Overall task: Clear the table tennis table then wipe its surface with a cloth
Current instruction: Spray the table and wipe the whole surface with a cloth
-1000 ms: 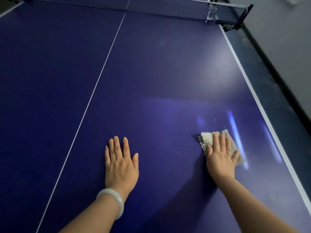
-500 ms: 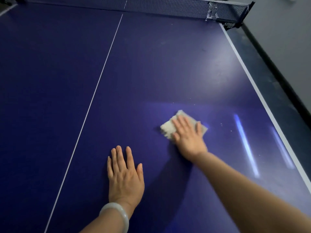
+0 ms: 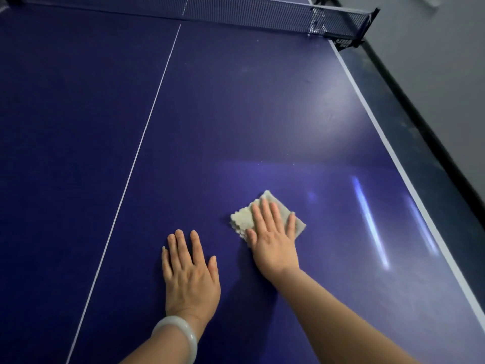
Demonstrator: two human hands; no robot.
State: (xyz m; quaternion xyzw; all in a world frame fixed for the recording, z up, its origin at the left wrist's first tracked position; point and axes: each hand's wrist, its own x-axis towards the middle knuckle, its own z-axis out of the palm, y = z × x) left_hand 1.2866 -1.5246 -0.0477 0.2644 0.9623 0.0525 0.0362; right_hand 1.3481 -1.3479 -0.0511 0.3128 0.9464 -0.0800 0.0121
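The blue table tennis table fills the view, with a white centre line running from the net toward me. A small pale folded cloth lies on the right half. My right hand presses flat on the cloth with straight fingers, covering most of it. My left hand rests flat on the bare surface just left of it, fingers spread, a pale bangle on the wrist.
The dark net spans the far end, its clamp at the right corner. A white edge line marks the table's right side, beyond it a dark floor strip and grey wall.
My right hand slid the cloth from the right side leftward to beside my left hand. The left hand stayed planted on the table.
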